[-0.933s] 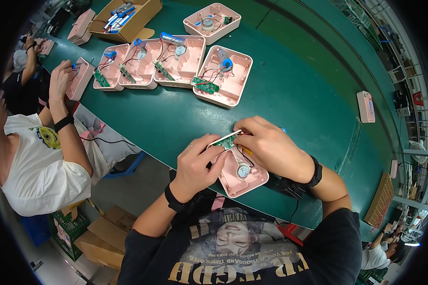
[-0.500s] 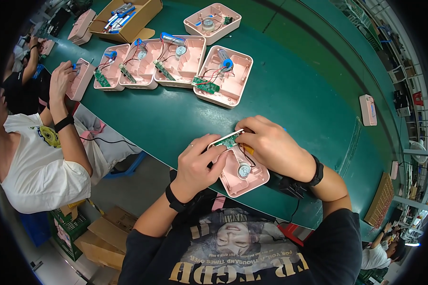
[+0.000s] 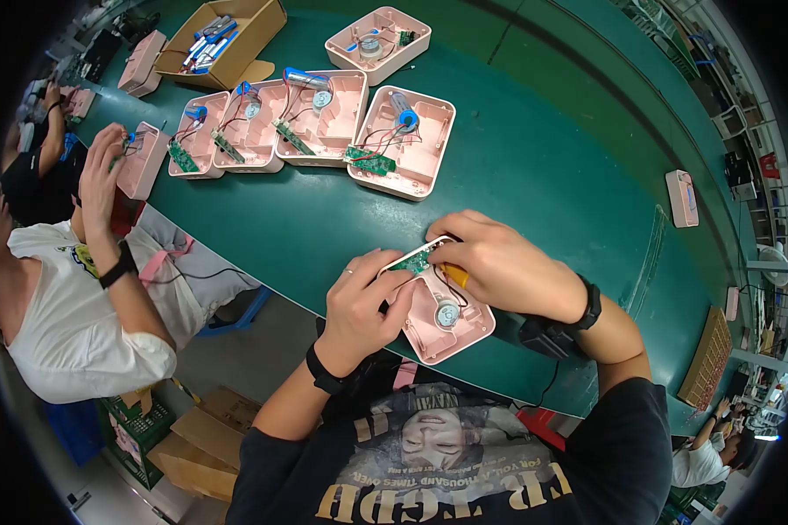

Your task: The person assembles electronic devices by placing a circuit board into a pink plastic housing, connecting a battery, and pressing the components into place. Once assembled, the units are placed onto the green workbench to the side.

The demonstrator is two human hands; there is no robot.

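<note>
A pink plastic housing (image 3: 429,329) lies open at the table's near edge, with a round silver part (image 3: 447,314) and dark wires inside. Along its far wall sits a green circuit board (image 3: 417,262). My left hand (image 3: 365,299) is closed over the housing's left far corner, thumb and fingers against the board's end. My right hand (image 3: 508,267) bends over the far right corner, its fingertips pinching at the board's other end. Something yellow (image 3: 453,275) shows beneath the right hand's fingers; the palm hides the rest of it.
Several open pink housings (image 3: 425,171) with blue cylindrical batteries, wires and green boards stand in a row beyond my hands. A cardboard box (image 3: 263,44) of batteries is at the far left. A co-worker (image 3: 87,306) sits on my left, handling another housing. Cartons (image 3: 206,446) stand on the floor.
My hands stay at the board with only slight finger shifts. The co-worker's hand on the left has drawn back a little from the wall of its housing. The view has shifted slightly.
</note>
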